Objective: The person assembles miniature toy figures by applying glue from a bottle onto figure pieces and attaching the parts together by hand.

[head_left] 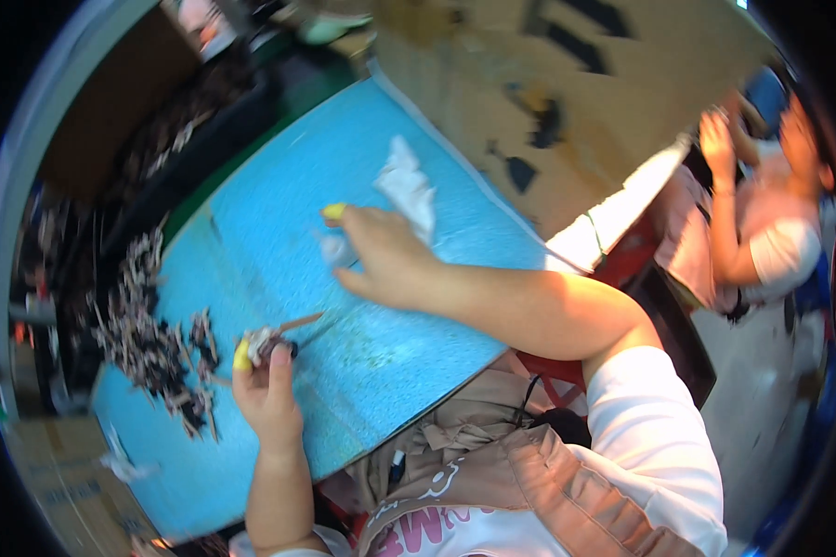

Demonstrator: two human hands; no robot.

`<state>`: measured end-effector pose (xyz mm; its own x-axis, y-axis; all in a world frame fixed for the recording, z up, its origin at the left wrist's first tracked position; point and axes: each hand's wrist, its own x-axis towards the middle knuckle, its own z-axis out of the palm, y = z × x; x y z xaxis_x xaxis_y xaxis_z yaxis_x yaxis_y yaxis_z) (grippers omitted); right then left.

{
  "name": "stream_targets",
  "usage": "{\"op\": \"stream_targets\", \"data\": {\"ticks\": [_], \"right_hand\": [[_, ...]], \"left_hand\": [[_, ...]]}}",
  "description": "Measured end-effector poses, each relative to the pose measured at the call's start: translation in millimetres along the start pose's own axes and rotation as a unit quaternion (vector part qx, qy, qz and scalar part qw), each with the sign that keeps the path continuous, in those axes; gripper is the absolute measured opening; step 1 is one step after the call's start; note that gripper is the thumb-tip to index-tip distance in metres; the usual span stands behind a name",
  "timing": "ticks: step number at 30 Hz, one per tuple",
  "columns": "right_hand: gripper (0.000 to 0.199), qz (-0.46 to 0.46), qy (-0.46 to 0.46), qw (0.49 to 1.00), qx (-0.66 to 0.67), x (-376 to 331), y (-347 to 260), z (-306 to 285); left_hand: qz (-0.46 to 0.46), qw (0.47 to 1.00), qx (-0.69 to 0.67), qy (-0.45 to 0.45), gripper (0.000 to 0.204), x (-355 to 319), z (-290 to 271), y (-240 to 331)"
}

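Observation:
My left hand [271, 395] is closed around a small clump of pale and dark pieces [267, 345], too small and blurred to name. A thin brown strip [301, 321] sticks out of it to the right. My right hand [385, 255] reaches over the blue table, thumb and forefinger apart. At the gap between them is a small translucent thing [337, 249], blurred; I cannot tell whether the fingers touch it. Yellow covers sit on a fingertip of each hand. A crumpled white tissue [407, 186] lies just beyond my right hand.
A loose pile of small dark and pinkish pieces [153, 334] covers the left of the blue table [269, 195]. Dark bins [195, 130] with similar pieces stand beyond the left edge. A cardboard box [65, 473] is at lower left. Another person [762, 223] sits at far right.

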<state>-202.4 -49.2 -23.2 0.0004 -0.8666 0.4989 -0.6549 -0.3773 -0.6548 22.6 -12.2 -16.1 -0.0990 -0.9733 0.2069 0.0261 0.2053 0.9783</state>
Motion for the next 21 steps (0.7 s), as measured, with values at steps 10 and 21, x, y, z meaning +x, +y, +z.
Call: {"op": "stream_targets", "data": {"ticks": [10,21], "right_hand": [[0.031,-0.287,0.435,0.854,-0.006,-52,-20,-144],[0.015,0.172,0.138,0.905,-0.363,-85,113,-206]], "left_hand": [[-0.002,1.000,-0.004,-0.009,0.027,-2,6,-2],[-0.089,0.993,-0.045,-0.059,0.031,-12,16,6]]}}
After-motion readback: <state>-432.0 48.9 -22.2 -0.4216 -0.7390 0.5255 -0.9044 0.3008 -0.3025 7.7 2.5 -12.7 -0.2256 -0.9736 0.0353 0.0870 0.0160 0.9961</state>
